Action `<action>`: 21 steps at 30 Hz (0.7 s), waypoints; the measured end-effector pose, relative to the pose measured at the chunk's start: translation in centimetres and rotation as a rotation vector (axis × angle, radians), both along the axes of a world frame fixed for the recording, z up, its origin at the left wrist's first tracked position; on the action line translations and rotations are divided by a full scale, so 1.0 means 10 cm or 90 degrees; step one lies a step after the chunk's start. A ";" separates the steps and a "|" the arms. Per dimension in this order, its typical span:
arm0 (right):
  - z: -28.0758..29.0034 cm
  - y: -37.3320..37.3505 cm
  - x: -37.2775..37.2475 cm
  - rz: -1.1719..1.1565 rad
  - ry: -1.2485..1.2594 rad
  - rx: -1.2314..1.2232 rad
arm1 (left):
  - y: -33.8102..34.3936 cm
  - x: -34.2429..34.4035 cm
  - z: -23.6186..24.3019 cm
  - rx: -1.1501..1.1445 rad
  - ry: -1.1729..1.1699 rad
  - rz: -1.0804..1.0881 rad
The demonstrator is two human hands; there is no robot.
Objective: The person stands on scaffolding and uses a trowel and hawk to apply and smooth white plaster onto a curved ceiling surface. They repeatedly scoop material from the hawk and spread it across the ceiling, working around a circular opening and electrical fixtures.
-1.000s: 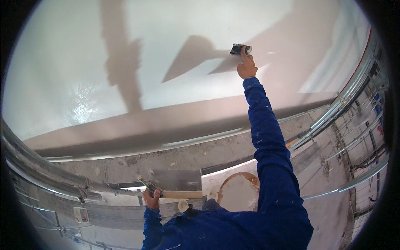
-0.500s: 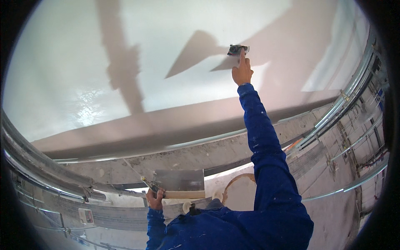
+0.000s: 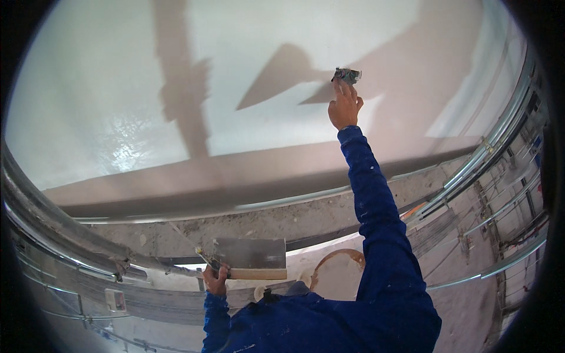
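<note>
My right arm, in a blue sleeve, stretches up to a large smooth white wall (image 3: 247, 132). At its end my right hand (image 3: 346, 109) has its fingertips on a small dark object (image 3: 347, 75) with a pale, clear-looking edge, held at the wall surface; its kind is too small to tell. Low down, my left hand (image 3: 216, 279) is closed around the end of a wide plastering blade (image 3: 253, 253), a grey rectangular plate with a light wood-coloured strip along its near edge. A thin yellowish tool or handle (image 3: 206, 256) sticks out by that hand.
A concrete ledge (image 3: 153, 235) runs under the wall. Metal scaffold tubes curve past on the left (image 3: 53, 226) and right (image 3: 465, 176). A round bucket-like opening with a brown rim (image 3: 338, 254) lies below the ledge. Shadows of my arm and tool fall on the wall.
My right hand and the dark object have shifted slightly right and down, and the fingers now lie differently on it. The left hand keeps its hold on the blade.
</note>
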State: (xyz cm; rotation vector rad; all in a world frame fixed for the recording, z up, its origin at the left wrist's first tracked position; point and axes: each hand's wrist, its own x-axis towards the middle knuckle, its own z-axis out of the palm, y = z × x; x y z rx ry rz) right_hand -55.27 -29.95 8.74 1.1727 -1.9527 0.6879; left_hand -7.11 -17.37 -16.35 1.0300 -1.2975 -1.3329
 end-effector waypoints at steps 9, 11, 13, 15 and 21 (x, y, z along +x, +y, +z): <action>0.11 0.05 -0.06 0.041 -0.169 0.115 | 0.06 0.01 0.09 -0.032 -0.036 0.002; 0.13 0.10 -0.17 0.115 -0.178 0.118 | 0.05 0.02 0.17 -0.047 -0.086 -0.020; 0.11 0.22 -0.29 0.211 -0.176 0.082 | 0.10 -0.04 0.17 -0.029 -0.032 0.011; -0.09 0.42 -0.20 0.318 -0.129 -0.027 | 0.15 -0.02 0.19 -0.027 0.004 -0.009; -1.22 1.49 1.02 0.527 -0.576 -0.059 | 0.28 0.24 0.03 -0.016 -0.052 0.016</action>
